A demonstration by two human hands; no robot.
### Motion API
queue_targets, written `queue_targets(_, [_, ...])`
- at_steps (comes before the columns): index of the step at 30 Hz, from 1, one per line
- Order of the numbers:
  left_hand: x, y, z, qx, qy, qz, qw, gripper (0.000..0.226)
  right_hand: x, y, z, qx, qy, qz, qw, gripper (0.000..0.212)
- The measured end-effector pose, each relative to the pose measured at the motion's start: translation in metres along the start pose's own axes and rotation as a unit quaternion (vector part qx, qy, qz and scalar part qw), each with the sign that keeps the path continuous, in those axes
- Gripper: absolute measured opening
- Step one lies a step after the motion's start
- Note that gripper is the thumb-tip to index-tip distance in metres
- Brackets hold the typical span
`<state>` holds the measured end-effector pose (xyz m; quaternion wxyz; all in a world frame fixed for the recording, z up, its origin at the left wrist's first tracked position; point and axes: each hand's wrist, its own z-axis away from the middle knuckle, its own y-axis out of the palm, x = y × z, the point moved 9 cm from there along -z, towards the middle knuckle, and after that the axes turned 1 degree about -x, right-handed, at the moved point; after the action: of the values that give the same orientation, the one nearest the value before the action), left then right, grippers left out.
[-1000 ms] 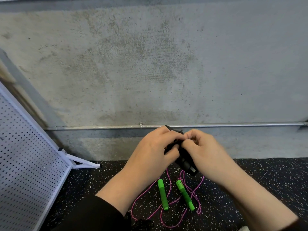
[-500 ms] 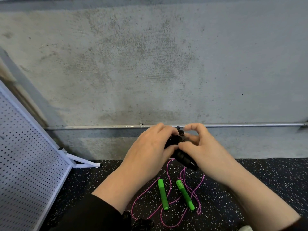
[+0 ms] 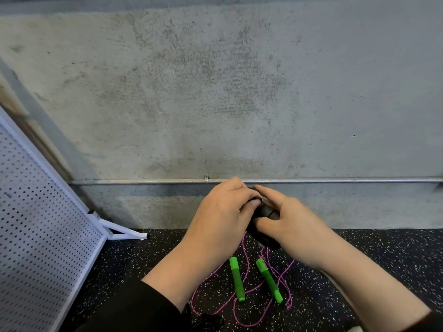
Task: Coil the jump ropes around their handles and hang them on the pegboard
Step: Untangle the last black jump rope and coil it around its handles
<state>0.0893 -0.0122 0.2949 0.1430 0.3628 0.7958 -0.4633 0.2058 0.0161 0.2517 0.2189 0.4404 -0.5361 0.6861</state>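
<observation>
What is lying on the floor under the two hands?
Under the left hand and right hand lies a pink rope with two green handles, loose on the speckled floor. The hands cover part of the rope and most of the black handles they hold.

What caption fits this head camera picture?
Both hands grip a black jump rope above a green-handled pink rope on the floor.

- Black jump rope handles (image 3: 265, 220), held between both hands.
- Bright green handles (image 3: 236, 279) lying on the floor.
- Pink-and-purple braided rope (image 3: 249, 292) looped around the green handles.
- Black floor (image 3: 371, 255) with white speckles.
- White pegboard (image 3: 36, 236) dotted with rows of dark holes.
- Mottled grey concrete wall (image 3: 215, 92).
- Silver pipe (image 3: 335, 181).
- Black sleeve (image 3: 134, 310).
</observation>
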Motion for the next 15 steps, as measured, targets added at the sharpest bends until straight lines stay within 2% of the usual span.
queue_targets(3, [0.009,0.006,-0.004,0.019,-0.024,-0.038,0.999,0.023,-0.008,0.006,0.000,-0.016,0.003,-0.019,1.000,0.066])
queue_targets(6, [0.002,0.012,-0.004,0.057,0.006,-0.079,0.995,0.027,-0.012,0.004,0.001,-0.052,0.021,-0.055,0.997,0.070])
queue_targets(7, [-0.001,0.013,-0.003,0.068,0.015,-0.071,0.995,0.030,-0.011,0.003,0.001,-0.061,0.025,-0.062,0.996,0.072])
queue_targets(10, [0.000,0.005,0.000,0.069,-0.030,0.025,0.997,0.037,-0.011,-0.005,0.000,-0.090,0.030,-0.078,0.992,0.074])
queue_targets(13, [0.006,-0.016,0.002,-0.020,-0.071,0.097,0.993,0.027,-0.013,-0.007,-0.001,-0.107,0.035,-0.117,0.987,0.073])
queue_targets(15, [0.031,-0.027,0.006,-0.104,-0.162,0.169,0.967,0.019,-0.015,-0.004,-0.001,-0.109,0.039,-0.153,0.982,0.071])
